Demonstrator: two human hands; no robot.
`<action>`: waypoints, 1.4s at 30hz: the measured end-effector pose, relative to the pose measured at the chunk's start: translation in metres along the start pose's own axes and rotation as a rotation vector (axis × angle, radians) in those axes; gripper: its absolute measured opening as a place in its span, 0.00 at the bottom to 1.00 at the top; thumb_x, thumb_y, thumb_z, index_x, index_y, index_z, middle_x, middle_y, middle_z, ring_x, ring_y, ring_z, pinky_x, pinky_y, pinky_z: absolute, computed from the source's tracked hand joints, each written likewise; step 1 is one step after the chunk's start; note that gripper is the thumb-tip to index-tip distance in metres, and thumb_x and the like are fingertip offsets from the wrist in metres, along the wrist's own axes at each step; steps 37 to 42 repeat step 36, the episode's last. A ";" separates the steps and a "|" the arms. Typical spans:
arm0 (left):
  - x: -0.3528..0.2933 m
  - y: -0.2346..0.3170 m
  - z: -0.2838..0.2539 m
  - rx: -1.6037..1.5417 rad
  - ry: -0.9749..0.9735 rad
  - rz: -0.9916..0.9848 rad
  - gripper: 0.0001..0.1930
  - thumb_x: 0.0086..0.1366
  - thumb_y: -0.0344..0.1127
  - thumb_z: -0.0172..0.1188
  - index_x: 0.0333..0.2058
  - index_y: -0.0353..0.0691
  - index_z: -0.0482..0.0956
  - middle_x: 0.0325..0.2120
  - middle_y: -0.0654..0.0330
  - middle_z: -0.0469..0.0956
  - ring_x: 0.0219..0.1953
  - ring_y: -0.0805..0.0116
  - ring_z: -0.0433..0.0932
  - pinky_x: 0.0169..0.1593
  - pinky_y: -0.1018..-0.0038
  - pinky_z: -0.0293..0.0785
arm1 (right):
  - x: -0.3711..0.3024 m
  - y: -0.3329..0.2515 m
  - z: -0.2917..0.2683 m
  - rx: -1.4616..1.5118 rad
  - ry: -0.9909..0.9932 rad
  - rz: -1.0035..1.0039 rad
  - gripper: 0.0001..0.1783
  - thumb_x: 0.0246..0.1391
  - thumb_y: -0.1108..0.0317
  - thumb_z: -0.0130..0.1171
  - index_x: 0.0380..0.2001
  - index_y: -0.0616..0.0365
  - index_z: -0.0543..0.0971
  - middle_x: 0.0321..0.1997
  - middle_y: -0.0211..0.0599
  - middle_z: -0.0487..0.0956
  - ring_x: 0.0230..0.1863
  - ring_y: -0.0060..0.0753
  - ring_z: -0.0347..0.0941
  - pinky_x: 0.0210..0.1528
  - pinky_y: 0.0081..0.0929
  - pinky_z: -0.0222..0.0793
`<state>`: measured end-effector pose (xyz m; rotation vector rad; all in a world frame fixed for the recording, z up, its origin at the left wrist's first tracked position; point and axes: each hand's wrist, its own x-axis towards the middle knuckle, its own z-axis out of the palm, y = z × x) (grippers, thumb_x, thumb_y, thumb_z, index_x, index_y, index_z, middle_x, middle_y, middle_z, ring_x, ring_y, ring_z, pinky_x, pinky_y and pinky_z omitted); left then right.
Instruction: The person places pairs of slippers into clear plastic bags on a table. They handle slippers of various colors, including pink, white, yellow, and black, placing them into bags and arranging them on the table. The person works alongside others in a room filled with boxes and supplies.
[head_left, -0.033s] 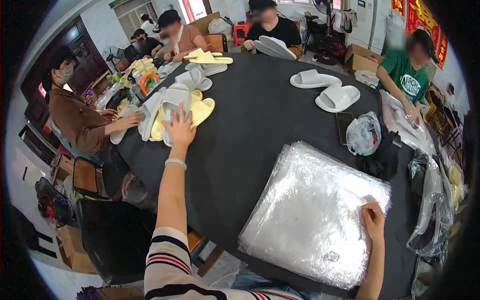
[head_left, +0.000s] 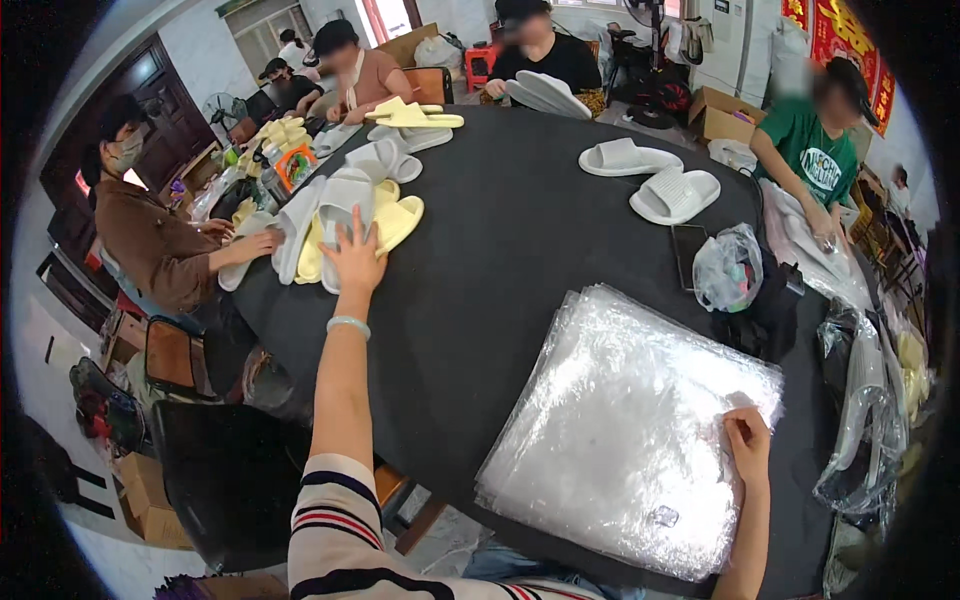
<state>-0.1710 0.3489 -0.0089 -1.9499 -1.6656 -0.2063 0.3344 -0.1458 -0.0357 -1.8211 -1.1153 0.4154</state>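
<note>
My left hand (head_left: 356, 258) reaches to the far left, fingers spread over a grey slide slipper (head_left: 346, 196). Under and beside that slipper lies a yellow slipper (head_left: 398, 226). More grey slippers (head_left: 297, 232) lie alongside to the left. On the near right of the table is a stack of clear plastic bags (head_left: 610, 430). At its right edge my right hand (head_left: 748, 445) is closed in a pinch on a plastic bag, fingertips pressed together. The palm side of my left hand is hidden.
The black table (head_left: 480, 230) also carries a pair of grey slippers (head_left: 676, 194), a phone (head_left: 688, 250) and a knotted plastic bag (head_left: 728, 268). Co-workers sit around it; one hand (head_left: 262, 243) at the left touches a slipper. A black chair (head_left: 225, 480) stands near left.
My left hand has shifted very slightly left and nearer, and the slippers under it seem to shift a little too. My right hand stays at the bags.
</note>
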 end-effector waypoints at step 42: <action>-0.160 0.186 -0.108 -1.865 -0.787 0.130 0.38 0.73 0.57 0.38 0.69 0.37 0.39 0.71 0.54 0.43 0.71 0.56 0.45 0.72 0.66 0.38 | 0.018 0.093 -0.070 0.866 0.360 0.241 0.42 0.62 0.40 0.47 0.71 0.49 0.49 0.74 0.38 0.52 0.76 0.37 0.41 0.73 0.38 0.35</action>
